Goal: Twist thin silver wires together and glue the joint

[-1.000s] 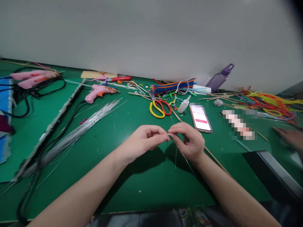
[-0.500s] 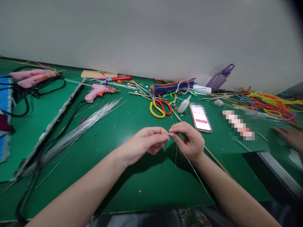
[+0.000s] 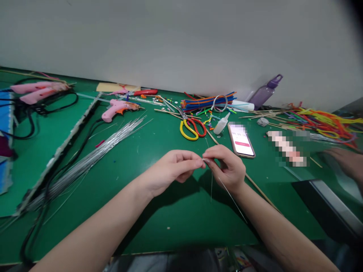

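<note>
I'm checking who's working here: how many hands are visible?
3: left hand and right hand near the centre, another person's hand at the right edge. More may be hidden.

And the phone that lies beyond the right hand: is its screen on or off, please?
On: the phone glows white, with digits above a red bar.

I'm looking through to a craft workshop: at least 2 pink glue guns, scissors and bundled pipe cleaners toward the green surface's far edge.
</note>
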Tool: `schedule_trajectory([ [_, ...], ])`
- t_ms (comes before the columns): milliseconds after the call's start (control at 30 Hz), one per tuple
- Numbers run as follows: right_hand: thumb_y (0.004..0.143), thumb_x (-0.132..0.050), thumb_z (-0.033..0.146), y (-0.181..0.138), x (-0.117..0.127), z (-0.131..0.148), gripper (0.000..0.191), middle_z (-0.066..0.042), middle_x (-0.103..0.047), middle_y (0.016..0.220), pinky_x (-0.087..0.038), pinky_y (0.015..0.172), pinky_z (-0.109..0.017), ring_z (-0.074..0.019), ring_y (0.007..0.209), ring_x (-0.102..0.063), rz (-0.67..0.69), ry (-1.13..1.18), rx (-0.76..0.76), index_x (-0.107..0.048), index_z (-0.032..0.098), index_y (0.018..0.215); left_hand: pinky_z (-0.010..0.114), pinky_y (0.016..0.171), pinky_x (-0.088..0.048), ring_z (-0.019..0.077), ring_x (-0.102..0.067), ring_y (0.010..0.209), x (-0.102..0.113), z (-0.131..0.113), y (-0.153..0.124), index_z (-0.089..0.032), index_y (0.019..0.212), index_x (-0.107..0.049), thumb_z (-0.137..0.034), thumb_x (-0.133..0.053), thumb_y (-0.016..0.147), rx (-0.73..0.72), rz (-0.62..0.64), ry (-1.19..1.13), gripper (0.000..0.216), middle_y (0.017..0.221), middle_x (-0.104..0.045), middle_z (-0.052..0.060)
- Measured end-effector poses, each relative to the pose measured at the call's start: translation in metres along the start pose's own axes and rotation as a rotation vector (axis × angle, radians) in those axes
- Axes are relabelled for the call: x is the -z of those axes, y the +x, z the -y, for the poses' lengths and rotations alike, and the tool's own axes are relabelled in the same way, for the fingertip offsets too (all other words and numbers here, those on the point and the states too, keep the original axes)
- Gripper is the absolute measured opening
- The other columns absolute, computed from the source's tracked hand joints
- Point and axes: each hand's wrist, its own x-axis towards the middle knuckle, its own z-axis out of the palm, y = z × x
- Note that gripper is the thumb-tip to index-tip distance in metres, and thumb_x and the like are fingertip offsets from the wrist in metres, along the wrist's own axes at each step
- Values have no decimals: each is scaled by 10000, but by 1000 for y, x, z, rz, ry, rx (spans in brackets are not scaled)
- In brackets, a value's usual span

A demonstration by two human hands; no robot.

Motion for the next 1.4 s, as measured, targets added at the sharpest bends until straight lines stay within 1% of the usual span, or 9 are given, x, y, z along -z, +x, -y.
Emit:
schedule_trajectory([
  [400,816,-601,53,2,1,1,240,-25,-651,856,-501,629,-292,-137,759,-603,-5,-5,-10,-637,222,983,221,450,-141,48,-230,487,2,2,1,-133,797,-596,-369,-645,829,-41,65,34,243,551,-322,-74],
  [633,834,-604,112,0,1,2,192,-26,-661,839,-510,616,-297,-146,766,-607,-15,-47,-50,-635,235,978,214,450,-150,50,-239,490,1,2,1,-155,774,-531,-350,-601,865,-49,101,-6,226,574,-341,-73],
  [867,847,-594,142,-1,-2,1,153,-29,-663,827,-515,603,-308,-152,747,-610,-51,-68,-57,-643,235,959,209,455,-163,50,-238,496,-2,2,1,-157,755,-504,-338,-580,879,-46,70,-21,233,575,-329,-74],
  [1100,835,-600,105,-1,-3,2,196,-21,-666,829,-507,604,-298,-147,754,-606,-63,-57,-35,-649,240,967,205,453,-168,47,-235,493,-3,3,1,-147,727,-503,-310,-570,883,-50,71,-30,235,565,-328,-73],
  [1400,832,-606,111,-2,-4,1,176,-25,-669,826,-511,608,-297,-150,755,-614,-48,-50,-87,-656,234,948,203,455,-171,49,-243,493,-1,3,2,-152,722,-500,-322,-583,865,-27,23,-16,237,561,-329,-73],
])
